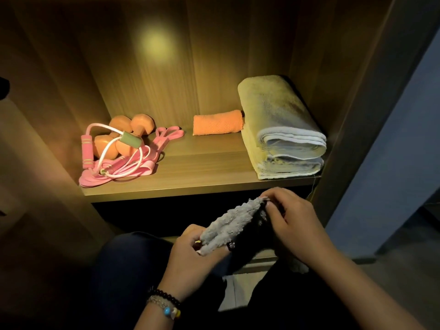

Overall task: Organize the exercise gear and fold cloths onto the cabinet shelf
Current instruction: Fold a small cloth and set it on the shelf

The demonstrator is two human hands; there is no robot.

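Most of the job looks done, judging by how the cabinet shelf point(190, 167) is laid out. At its left end the exercise gear is gathered in one heap: orange dumbbells point(123, 136) at the back, a pink skipping rope point(87, 148) with its white cord looped over them, and pink resistance bands point(133, 167) spread beneath and trailing toward the middle. Further right, near the back, lies a rolled orange cloth point(217, 125), its end touching a large folded pale towel point(281, 129) that fills the right end of the shelf. What seems to remain is a single grey fluffy cloth point(232, 223), held in front of and below the shelf edge, over the person's lap. The left hand point(195, 260) has its grip curled round the lower end of it, while the right hand point(292, 220) pinches the upper end between fingers and thumb. It looks part-way folded or rolled, then needs a place, probably the bare middle of the shelf.
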